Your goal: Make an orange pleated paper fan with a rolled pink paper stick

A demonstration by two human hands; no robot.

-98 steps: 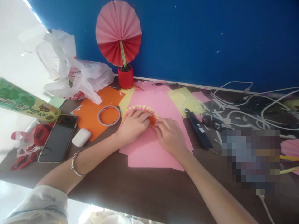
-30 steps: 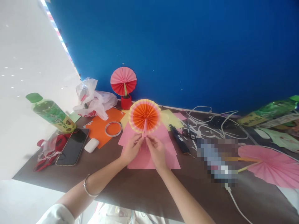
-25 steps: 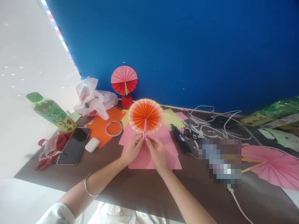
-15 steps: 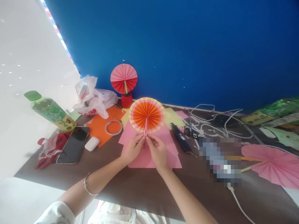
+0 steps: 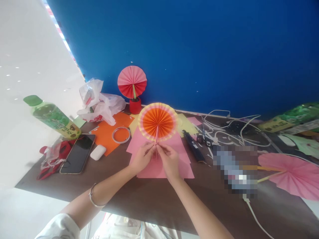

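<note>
A round pleated paper fan [image 5: 158,121], orange with pink and yellow rings at its rim, stands upright in front of me. Its thin pink handle strips run down from the centre. My left hand [image 5: 143,157] pinches them from the left with thumb and fingers. From the other side, my right hand [image 5: 168,159] pinches the same strips, its fingertips close to the left ones. Pink paper sheets [image 5: 178,169] lie on the dark table [image 5: 119,196] under both hands. The lower ends of the strips are partly hidden between my fingers.
Behind stands a pink and red fan [image 5: 132,79] in a red pot [image 5: 135,106]. On the left are a green bottle [image 5: 53,118], phone [image 5: 77,154], white case [image 5: 98,152], tape roll [image 5: 121,135] and plastic bag [image 5: 102,106]. Rightward lie a black cutter [image 5: 193,146], scissors [image 5: 204,139], cables [image 5: 219,134] and a pink fan [image 5: 294,172].
The orange fan has shifted very slightly right and up. Both hands keep their pinch on its handle, and the whole view has moved a little.
</note>
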